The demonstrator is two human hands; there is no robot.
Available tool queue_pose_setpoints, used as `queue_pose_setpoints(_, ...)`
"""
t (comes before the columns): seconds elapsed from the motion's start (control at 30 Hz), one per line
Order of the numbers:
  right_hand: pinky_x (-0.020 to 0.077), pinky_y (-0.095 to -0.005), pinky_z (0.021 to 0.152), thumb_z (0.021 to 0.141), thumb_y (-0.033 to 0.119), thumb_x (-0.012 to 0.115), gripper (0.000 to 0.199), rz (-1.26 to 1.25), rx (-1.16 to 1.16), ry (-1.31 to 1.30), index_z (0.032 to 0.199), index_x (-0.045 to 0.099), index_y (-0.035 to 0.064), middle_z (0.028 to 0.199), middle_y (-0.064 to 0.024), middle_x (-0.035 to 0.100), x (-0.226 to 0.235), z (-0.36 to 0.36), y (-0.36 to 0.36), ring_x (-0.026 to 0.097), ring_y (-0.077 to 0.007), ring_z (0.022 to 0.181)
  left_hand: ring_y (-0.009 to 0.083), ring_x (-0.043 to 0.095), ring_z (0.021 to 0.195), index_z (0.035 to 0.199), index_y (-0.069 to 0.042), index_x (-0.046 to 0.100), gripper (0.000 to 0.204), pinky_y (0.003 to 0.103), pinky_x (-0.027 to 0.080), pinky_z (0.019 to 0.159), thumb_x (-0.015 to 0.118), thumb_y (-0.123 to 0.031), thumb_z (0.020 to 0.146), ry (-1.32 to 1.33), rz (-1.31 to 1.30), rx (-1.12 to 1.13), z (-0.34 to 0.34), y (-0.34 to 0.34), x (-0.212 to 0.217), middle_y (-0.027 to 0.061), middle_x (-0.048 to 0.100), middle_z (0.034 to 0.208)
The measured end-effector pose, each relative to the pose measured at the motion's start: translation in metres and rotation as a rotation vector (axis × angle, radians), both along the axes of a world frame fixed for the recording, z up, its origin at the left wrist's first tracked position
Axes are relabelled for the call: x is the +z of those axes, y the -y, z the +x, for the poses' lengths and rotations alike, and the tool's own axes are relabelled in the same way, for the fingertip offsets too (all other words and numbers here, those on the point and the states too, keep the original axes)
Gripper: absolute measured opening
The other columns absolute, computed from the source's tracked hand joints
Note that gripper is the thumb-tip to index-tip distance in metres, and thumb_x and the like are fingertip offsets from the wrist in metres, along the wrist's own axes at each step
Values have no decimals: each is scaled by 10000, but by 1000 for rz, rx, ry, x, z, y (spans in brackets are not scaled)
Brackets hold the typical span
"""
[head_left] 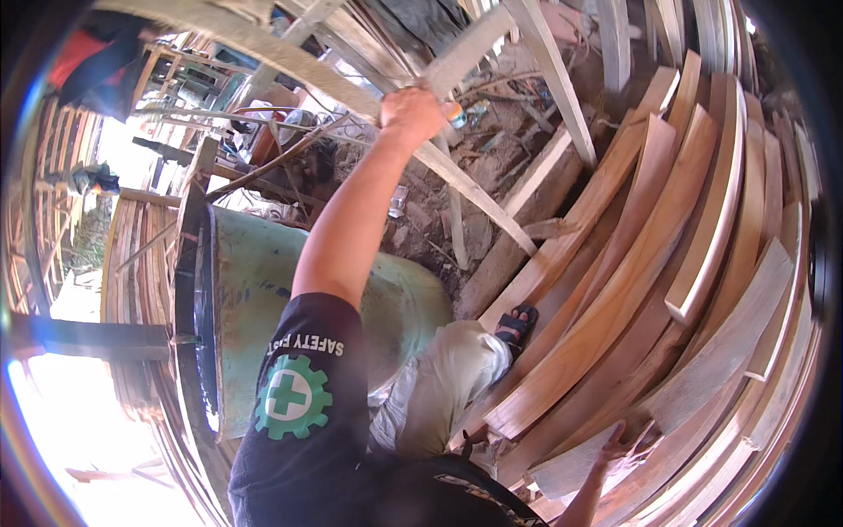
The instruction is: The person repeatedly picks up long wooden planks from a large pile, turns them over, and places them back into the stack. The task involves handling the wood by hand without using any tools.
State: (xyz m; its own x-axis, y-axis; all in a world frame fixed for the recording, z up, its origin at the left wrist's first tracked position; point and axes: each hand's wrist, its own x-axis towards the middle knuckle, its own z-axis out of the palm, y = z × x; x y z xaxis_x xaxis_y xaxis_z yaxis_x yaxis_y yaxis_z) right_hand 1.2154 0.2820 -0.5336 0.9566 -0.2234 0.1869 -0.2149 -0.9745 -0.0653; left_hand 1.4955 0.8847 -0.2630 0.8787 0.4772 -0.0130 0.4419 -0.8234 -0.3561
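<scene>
My left arm stretches up and away, and my left hand (pixel 411 112) is closed around a rough wooden beam (pixel 470 53) at the top of the view. Low on the right, my right hand (pixel 622 452) has its fingers apart beside a greyish plank (pixel 720 338). Whether its fingertips touch the plank I cannot tell. Long sawn boards (pixel 615 325) lie side by side in a stack along the right. My sandalled foot (pixel 516 327) is on the boards.
A large green drum (pixel 351 299) lies on its side left of my leg. Slanting wooden struts (pixel 479 198) stand over soil and litter ahead. More upright planks (pixel 140 290) line the left. A person's dark clothing (pixel 101 70) shows at the far upper left.
</scene>
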Motion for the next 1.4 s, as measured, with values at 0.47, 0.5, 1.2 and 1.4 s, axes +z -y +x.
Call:
queue_pose_setpoints(0.47, 428, -545, 929, 838, 555, 589, 673, -114, -16, -38, 1405, 416, 234, 1445, -182, 351, -15, 6, 10, 451, -396, 1215, 269, 666, 942, 1300, 152, 348, 676, 359, 510, 825, 609, -175, 770, -63, 191, -74, -1, -20, -33, 182, 681, 975)
queue_pose_setpoints(0.5, 428, -546, 927, 839, 556, 587, 674, -122, -4, -34, 1405, 415, 233, 1445, -182, 351, -17, 4, 14, 452, -397, 1213, 267, 665, 943, 1306, 150, 344, 674, 357, 510, 824, 604, -171, 774, -91, 200, -62, -3, -17, -34, 180, 682, 969)
queue_pose_setpoints(1.2, 330, -579, 989, 859, 716, 335, 793, -188, -56, -265, 1445, 312, 182, 1440, -230, 297, -36, 0, 16, 345, -421, 1278, 319, 621, 936, 1390, 73, 257, 867, 399, 511, 797, 635, -453, 814, -249, 288, 92, 4, 14, -26, 236, 531, 1213)
queue_pose_setpoints(1.4, 244, -573, 1062, 887, 567, 475, 731, -108, -13, -268, 1476, 240, 204, 1495, -219, 197, -49, 6, 32, 238, -401, 1357, 404, 513, 1128, 1378, 106, 262, 887, 442, 431, 938, 652, -433, 792, -81, 153, -92, -3, 17, -30, 325, 429, 1310)
